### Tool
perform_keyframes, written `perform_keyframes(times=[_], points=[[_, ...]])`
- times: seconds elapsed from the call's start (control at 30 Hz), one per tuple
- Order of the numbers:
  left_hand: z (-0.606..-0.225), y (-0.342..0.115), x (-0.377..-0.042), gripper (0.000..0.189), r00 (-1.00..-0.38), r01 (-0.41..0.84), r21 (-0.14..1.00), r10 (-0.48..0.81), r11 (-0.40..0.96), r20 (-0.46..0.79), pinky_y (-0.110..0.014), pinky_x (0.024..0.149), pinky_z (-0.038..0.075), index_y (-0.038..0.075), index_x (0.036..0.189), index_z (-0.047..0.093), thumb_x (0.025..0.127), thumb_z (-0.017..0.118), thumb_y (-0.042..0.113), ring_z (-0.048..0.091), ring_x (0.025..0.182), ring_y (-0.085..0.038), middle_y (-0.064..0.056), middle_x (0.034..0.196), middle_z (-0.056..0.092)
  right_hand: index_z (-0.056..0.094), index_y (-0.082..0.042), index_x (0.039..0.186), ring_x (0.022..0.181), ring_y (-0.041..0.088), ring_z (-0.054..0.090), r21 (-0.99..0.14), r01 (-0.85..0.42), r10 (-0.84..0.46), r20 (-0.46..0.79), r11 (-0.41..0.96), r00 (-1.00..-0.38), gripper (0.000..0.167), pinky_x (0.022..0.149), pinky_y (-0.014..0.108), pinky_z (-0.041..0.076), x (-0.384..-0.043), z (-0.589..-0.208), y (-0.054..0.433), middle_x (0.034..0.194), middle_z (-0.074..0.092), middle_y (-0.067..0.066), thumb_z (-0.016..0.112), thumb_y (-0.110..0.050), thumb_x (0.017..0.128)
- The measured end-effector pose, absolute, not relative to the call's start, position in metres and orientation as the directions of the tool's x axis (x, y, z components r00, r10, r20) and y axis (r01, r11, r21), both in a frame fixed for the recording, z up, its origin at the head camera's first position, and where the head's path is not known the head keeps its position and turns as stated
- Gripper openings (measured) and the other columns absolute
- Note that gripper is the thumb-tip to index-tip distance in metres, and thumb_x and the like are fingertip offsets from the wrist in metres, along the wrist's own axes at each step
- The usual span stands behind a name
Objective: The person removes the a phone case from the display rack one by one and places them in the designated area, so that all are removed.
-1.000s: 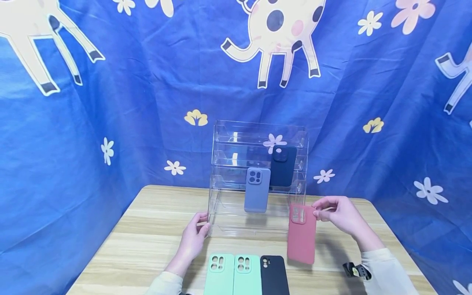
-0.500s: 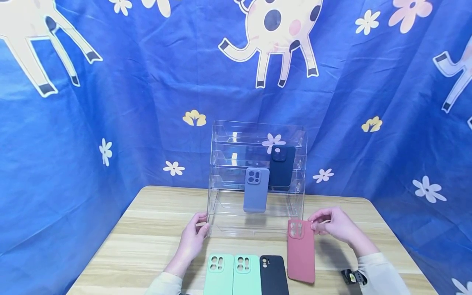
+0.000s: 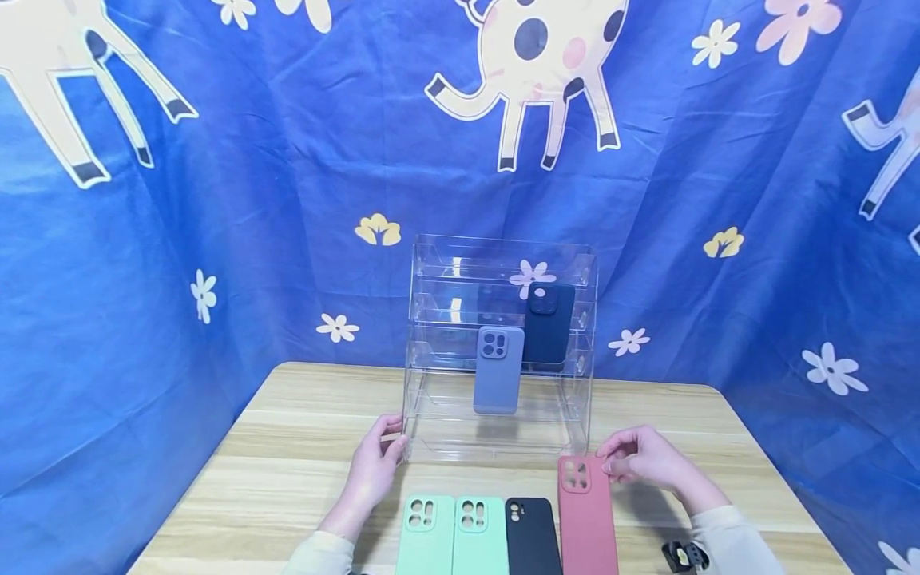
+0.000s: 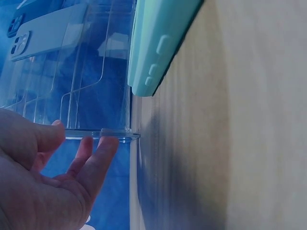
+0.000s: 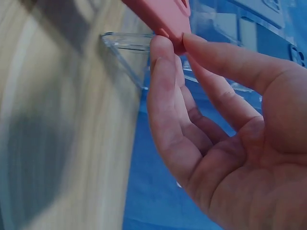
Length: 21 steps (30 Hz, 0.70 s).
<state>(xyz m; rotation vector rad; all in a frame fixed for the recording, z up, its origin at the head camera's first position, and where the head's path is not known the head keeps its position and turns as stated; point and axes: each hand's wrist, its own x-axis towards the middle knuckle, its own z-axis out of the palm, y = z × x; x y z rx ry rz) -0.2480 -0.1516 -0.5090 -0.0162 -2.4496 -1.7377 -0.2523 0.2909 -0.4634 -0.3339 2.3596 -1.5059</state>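
A clear acrylic display rack [image 3: 446, 452] stands on the table, with a lavender phone case [image 3: 497, 383] and a dark navy phone case [image 3: 550, 335] upright in its tiers. My left hand [image 3: 374, 463] holds the rack's lower left side, thumb and fingertips at the panel's edge [image 4: 98, 133]. With thumb and fingertips, my right hand [image 3: 647, 463] pinches the top right corner of a red phone case [image 3: 585, 519]. Its camera cutout faces up, and its lower end runs out of the head view. In the right wrist view the red case [image 5: 160, 17] shows between the fingertips.
Two mint green phone cases [image 3: 426, 543] [image 3: 480, 547] and a black phone case [image 3: 533, 539] lie side by side at the table's front. The red case is just right of the black one. A blue patterned curtain [image 3: 323, 200] surrounds the wooden table [image 3: 287, 431].
My right hand has brought the red phone case down and toward the front of the table, beside the black one. My left hand has stayed at the rack's side.
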Motion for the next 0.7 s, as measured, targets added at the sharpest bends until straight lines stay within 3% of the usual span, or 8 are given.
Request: perform_keyframes(times=[0.43, 0.7], points=[[-0.511, -0.152, -0.248, 0.035, -0.991, 0.085, 0.937, -0.071, 0.339, 0.116, -0.039, 0.092, 0.065, 0.001, 0.137, 0.055, 0.103, 0.056, 0.0, 0.066, 0.118, -0.043, -0.027, 0.136, 0.059, 0.065, 0.021, 0.105, 0.07, 0.018, 0.071, -0.921, 0.04, -0.372, -0.197, 0.388, -0.907, 0.026, 0.069, 0.035, 0.068, -0.246, -0.491, 0.29, 0.084, 0.074, 0.016, 0.066, 0.009, 0.082], [-0.508, -0.152, -0.248, 0.034, -0.99, 0.087, 0.937, -0.074, 0.339, 0.118, -0.042, 0.093, 0.064, 0.0, 0.138, 0.055, 0.103, 0.055, 0.0, 0.066, 0.118, -0.045, -0.028, 0.137, 0.058, 0.067, 0.016, 0.101, 0.067, 0.017, 0.07, -0.91, 0.058, -0.374, -0.226, 0.41, -0.9, 0.02, 0.068, 0.036, 0.068, -0.244, -0.503, 0.287, 0.077, 0.071, 0.009, 0.067, 0.007, 0.083]])
